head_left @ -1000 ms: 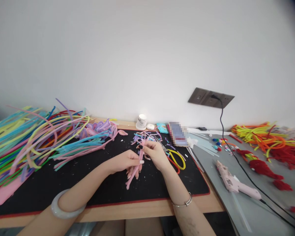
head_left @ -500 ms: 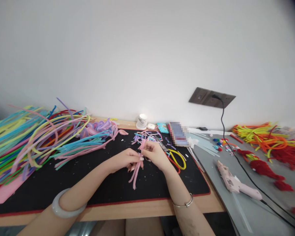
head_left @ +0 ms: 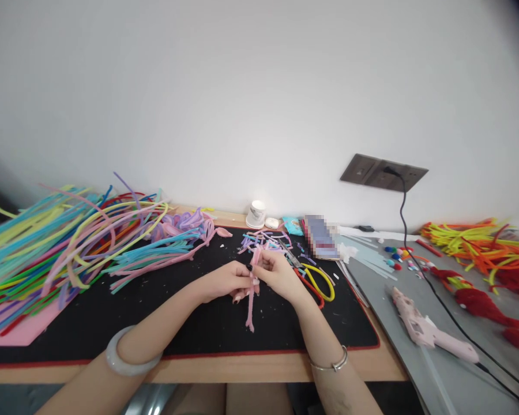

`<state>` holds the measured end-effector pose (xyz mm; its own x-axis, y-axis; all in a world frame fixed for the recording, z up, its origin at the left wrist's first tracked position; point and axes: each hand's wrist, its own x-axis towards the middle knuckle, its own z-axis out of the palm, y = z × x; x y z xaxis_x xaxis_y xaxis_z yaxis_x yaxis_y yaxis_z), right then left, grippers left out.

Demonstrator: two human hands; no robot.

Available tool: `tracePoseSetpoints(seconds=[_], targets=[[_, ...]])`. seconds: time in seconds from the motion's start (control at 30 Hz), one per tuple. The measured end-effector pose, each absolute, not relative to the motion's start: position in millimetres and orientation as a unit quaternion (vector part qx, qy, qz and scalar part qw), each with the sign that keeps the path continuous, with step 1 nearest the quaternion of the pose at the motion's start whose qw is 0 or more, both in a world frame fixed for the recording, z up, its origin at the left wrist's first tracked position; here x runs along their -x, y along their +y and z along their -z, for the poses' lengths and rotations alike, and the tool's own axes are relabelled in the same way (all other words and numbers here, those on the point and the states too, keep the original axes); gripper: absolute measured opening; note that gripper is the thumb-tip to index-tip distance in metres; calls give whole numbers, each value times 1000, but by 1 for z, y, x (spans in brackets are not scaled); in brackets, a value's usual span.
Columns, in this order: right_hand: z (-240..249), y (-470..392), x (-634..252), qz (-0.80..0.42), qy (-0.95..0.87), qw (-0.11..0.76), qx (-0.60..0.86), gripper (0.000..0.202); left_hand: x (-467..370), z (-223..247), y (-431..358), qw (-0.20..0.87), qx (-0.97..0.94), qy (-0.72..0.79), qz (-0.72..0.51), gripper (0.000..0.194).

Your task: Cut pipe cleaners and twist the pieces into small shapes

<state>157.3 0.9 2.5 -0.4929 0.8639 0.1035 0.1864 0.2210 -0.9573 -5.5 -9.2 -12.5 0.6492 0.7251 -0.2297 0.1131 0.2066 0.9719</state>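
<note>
Pink pipe cleaners (head_left: 250, 311) hang from between my two hands, their lower ends close together. My left hand (head_left: 231, 282) pinches them from the left at mid-length. Gripping the upper part, my right hand (head_left: 274, 275) has its fingers closed against my left fingertips; the pink tips stick up above them. Behind my hands lies a scatter of short purple, blue and pink pipe cleaner pieces (head_left: 266, 239). Scissors with yellow and red handles (head_left: 322, 283) rest just right of my right hand, partly hidden by it.
A big heap of coloured pipe cleaners (head_left: 69, 242) covers the left side. At the back stand a paper cup (head_left: 256, 212) and a phone (head_left: 322, 237). A pink glue gun (head_left: 430, 331) with a black cord (head_left: 436, 288) lies on the grey board at right, near red fuzzy pieces (head_left: 480, 302).
The dangling pink ends, spread apart before, now hang nearly together and straighter down. My hands keep their grip; the whole view has shifted slightly, with things appearing farther right.
</note>
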Motion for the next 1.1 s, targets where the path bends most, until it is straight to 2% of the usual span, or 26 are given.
tracePoseSetpoints(seconds=[0.33, 0.63, 0.97, 1.1], targets=[[5, 4, -160, -453, -722, 343, 395, 12, 6, 13, -10, 695, -585, 349, -227, 29], [-3, 1, -156, -464, -717, 363, 372, 10, 5, 13, -8, 681, -581, 367, -252, 27], [-6, 1, -158, -433, -728, 380, 372, 13, 5, 16, -7, 714, -534, 337, -301, 25], [-8, 1, -158, -443, -721, 392, 361, 12, 9, 11, -8, 759, -495, 313, -284, 25]])
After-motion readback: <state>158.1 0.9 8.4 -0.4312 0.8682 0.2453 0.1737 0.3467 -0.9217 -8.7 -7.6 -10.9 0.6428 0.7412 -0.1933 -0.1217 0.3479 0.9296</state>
